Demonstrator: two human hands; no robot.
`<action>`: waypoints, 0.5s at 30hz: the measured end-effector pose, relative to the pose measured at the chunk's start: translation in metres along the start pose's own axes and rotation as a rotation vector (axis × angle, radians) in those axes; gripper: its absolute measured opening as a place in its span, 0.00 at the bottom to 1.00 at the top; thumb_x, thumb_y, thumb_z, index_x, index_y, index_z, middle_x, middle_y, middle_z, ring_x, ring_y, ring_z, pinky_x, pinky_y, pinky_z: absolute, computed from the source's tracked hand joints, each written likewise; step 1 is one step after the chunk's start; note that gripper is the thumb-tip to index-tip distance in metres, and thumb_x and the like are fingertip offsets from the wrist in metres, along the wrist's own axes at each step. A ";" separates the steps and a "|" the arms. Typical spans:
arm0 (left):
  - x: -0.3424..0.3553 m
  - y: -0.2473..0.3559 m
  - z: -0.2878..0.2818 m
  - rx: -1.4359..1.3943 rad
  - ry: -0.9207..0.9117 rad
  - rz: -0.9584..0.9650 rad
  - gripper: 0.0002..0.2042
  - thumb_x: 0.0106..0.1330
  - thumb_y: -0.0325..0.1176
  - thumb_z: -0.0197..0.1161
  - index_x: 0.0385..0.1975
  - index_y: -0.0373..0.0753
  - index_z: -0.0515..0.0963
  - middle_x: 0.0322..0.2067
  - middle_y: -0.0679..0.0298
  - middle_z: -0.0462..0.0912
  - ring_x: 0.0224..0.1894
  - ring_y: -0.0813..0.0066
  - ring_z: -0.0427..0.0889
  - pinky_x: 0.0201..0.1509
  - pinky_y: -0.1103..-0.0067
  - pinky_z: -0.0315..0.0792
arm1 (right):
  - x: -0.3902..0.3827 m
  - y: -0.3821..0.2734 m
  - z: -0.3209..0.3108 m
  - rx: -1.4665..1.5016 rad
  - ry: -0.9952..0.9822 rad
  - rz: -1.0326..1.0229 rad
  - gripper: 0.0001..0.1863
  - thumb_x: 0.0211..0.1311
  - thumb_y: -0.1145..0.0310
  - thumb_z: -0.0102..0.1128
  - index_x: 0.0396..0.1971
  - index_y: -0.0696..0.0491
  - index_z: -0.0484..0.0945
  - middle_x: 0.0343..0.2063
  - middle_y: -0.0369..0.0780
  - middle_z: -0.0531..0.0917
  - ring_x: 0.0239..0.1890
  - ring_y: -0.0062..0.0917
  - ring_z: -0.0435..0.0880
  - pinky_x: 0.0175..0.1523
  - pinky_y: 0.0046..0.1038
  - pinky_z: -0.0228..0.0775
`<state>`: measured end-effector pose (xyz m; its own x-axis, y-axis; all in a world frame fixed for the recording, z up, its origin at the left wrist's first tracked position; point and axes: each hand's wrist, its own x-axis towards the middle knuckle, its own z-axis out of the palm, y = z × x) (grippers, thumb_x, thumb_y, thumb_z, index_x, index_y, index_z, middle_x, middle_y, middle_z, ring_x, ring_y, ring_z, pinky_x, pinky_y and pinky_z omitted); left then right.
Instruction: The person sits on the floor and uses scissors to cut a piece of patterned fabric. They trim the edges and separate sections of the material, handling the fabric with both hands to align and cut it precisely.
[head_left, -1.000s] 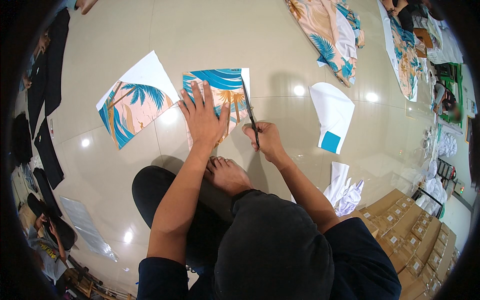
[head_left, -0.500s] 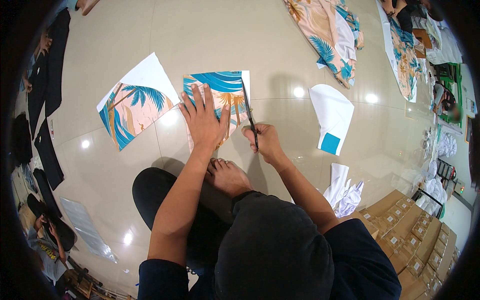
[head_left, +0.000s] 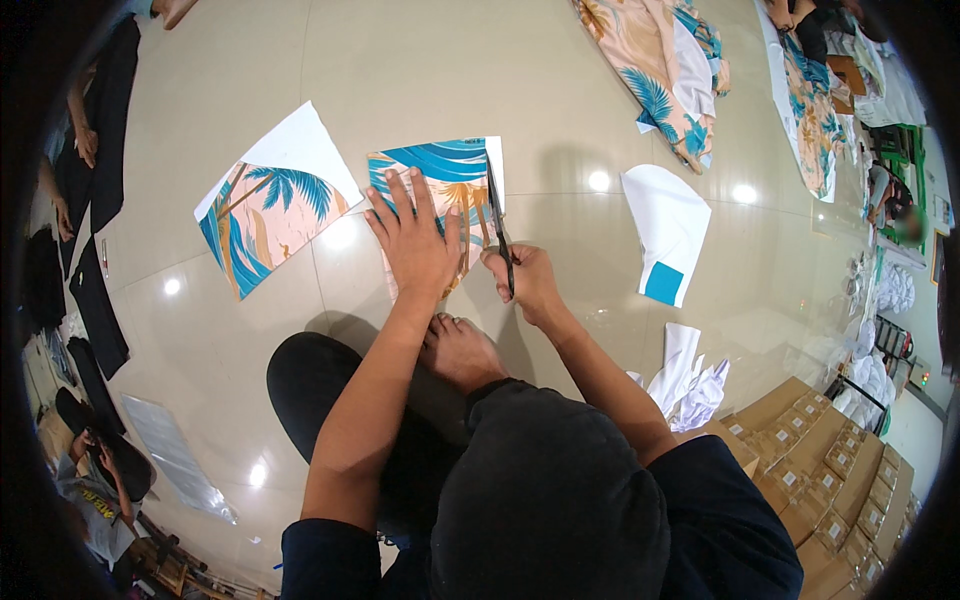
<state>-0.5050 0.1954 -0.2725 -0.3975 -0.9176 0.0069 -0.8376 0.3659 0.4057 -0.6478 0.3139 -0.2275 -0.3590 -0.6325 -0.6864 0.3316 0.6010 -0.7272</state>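
A printed fabric piece point(head_left: 440, 156) in blue, peach and gold lies on the floor in front of me. My left hand point(head_left: 422, 245) rests palm down on it, fingers spread. In my right hand point(head_left: 527, 280) are black-handled scissors point(head_left: 500, 225). Their blades point away from me along the border between the print and a narrow white strip point(head_left: 496, 160) on the piece's right side. I cannot make out how far apart the blades are. Left of this piece lies another printed piece point(head_left: 285, 215) with a white curved upper part.
To the right lie a white piece point(head_left: 665, 220) with a blue patch, crumpled white fabric point(head_left: 695, 390) and, farther off, a printed fabric heap point(head_left: 665, 80). Cardboard boxes point(head_left: 800, 470) stand at lower right. Black fabric point(head_left: 115, 120) and co-workers are at the left, near a clear plastic sheet point(head_left: 175, 450).
My left hand has shifted slightly right on the fabric, and the piece's right edge sits slightly farther right. The scissors stay along the strip. A co-worker's hands at far left have moved over the black fabric.
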 end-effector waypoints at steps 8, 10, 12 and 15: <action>-0.005 0.004 -0.003 0.003 -0.020 -0.020 0.41 0.83 0.56 0.52 0.88 0.40 0.50 0.87 0.40 0.44 0.86 0.24 0.34 0.86 0.36 0.31 | 0.000 -0.009 0.008 0.024 -0.011 0.020 0.17 0.68 0.64 0.76 0.24 0.54 0.78 0.17 0.31 0.75 0.15 0.15 0.72 0.20 0.23 0.60; -0.006 0.005 -0.003 -0.004 -0.018 -0.028 0.41 0.83 0.55 0.52 0.88 0.40 0.51 0.87 0.40 0.43 0.86 0.24 0.34 0.85 0.36 0.32 | 0.000 -0.009 0.009 0.044 -0.017 0.018 0.17 0.68 0.64 0.76 0.24 0.54 0.77 0.17 0.31 0.75 0.15 0.15 0.71 0.20 0.23 0.60; -0.006 0.008 -0.003 -0.014 -0.016 -0.032 0.41 0.83 0.55 0.53 0.88 0.40 0.51 0.87 0.40 0.43 0.86 0.24 0.34 0.85 0.36 0.32 | 0.003 -0.006 0.011 0.065 -0.001 0.033 0.17 0.68 0.64 0.76 0.24 0.54 0.77 0.17 0.31 0.75 0.15 0.15 0.71 0.20 0.23 0.60; -0.007 0.011 -0.004 -0.024 -0.021 -0.047 0.41 0.82 0.54 0.53 0.88 0.40 0.51 0.87 0.39 0.44 0.86 0.24 0.34 0.85 0.35 0.32 | 0.002 -0.005 0.016 0.068 0.011 0.041 0.17 0.69 0.65 0.75 0.24 0.54 0.77 0.17 0.31 0.75 0.15 0.15 0.71 0.20 0.23 0.60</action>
<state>-0.5098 0.2057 -0.2639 -0.3657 -0.9302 -0.0314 -0.8463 0.3183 0.4272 -0.6363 0.3012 -0.2252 -0.3532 -0.6025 -0.7157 0.4041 0.5917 -0.6976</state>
